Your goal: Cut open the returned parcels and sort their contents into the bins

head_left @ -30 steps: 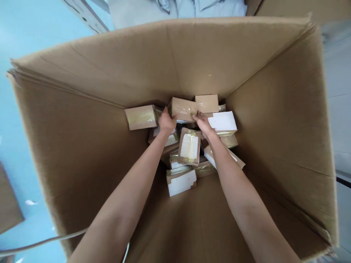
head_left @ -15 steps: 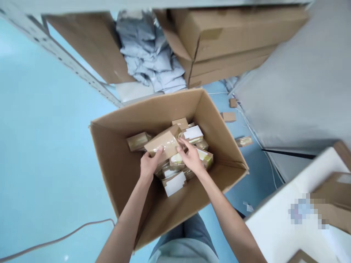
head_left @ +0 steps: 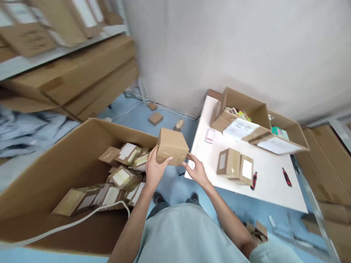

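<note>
Between my hands is a small taped cardboard box (head_left: 172, 147), held up in front of me just past the rim of a large open carton (head_left: 55, 170). My left hand (head_left: 155, 168) grips its left side, thumb on the near face. At its right side, my right hand (head_left: 197, 171) has thumb and fingers at the lower right corner. Inside the large carton lie several small taped boxes, some with white labels, such as one labelled box (head_left: 121, 177).
To the right, a white table (head_left: 267, 184) bears two small boxes (head_left: 235, 166), open cartons (head_left: 245, 106) and red-and-black tools (head_left: 286, 176). Small boxes (head_left: 155, 118) lie on the floor by the wall. A pale cable (head_left: 68, 223) crosses the large carton. Shelves with long cartons (head_left: 90, 76) stand at left.
My view has turned right toward the table. The small box has come up out of the large carton in both hands and now sits beyond its right rim.
</note>
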### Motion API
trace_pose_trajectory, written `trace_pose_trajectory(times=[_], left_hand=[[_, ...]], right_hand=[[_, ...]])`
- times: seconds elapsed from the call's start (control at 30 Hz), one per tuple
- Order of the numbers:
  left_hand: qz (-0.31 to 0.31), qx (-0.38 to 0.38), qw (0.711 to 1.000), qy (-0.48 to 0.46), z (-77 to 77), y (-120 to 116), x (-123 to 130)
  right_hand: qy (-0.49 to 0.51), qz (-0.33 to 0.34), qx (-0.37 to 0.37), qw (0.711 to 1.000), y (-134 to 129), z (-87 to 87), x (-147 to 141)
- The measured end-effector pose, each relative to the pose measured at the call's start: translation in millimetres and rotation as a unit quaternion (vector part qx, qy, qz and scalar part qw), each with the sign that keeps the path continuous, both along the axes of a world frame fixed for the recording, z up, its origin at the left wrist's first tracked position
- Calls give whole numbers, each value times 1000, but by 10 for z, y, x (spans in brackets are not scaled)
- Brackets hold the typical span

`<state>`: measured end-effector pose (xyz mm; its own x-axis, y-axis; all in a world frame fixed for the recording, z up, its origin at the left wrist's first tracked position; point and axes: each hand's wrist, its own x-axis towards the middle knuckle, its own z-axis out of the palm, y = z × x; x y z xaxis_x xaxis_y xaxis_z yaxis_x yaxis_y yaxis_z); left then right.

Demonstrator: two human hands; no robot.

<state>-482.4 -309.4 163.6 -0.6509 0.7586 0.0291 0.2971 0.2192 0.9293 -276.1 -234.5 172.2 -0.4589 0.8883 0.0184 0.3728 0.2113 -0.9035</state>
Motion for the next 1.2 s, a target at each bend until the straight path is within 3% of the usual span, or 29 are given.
trace_pose_trajectory(times=[0.13,0.3,0.4,0.5,0.6,0.7,0.8,0.9,1.03,1.2], left_hand=[[-171,36,966,191,-121,508,916],[-344,40,884,314,-576,937,2085],[-423,-8,847,323,-869,1083,2617],[-444,-56,846,292,-1066,1144,2937],[-363,-69,891,265,-1129,1182,3029],[-234,-110,932,253,-1114,1279,2961],[-151,-202,945,208,-1101,1428,2855],[-168,-258,939,155,-1120,1559,2806],[-220,-252,931,146,-1162,1683,2873],[-258,-250,923,137,-1188,1882,3192]], right_hand=[[-9,-61,-47,997,26,-269,1124],[-81,-103,-135,982,20,-781,2373],[-95,-140,-121,978,5,-983,3049],[-95,-186,-86,974,-6,-1058,3629],[-111,-223,-37,968,27,-1072,4045],[-152,-238,24,959,115,-1092,4247],[-198,-225,58,952,225,-1130,4244],[-231,-182,85,952,321,-1170,4107],[-269,-104,103,952,435,-1238,3949],[-304,-108,80,943,648,-1325,4139]])
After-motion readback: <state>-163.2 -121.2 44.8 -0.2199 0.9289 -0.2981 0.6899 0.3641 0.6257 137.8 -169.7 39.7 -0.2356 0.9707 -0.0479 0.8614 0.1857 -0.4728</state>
